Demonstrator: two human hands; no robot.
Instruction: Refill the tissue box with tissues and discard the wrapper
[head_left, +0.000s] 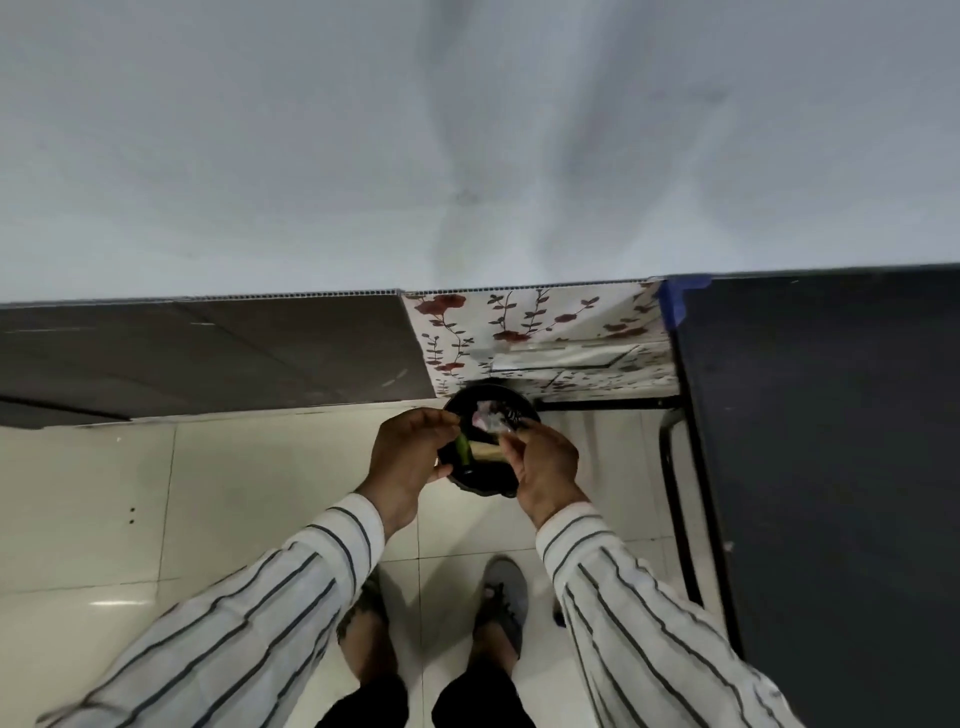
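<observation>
The step in hand looks like the last one: discarding the wrapper, with both hands held over a small black bin on the tiled floor. No tissue box is clearly in view. On the left, the left hand is curled, its fingers pinching a green strip of the wrapper. The crumpled clear and pinkish bulk of it sits between the hands, above the bin's mouth. On the right, the right hand is closed in a pinch on the wrapper's other edge. The next move, I judge, calls for both hands to loosen so it drops inside. Far right stands a dark worktop.
</observation>
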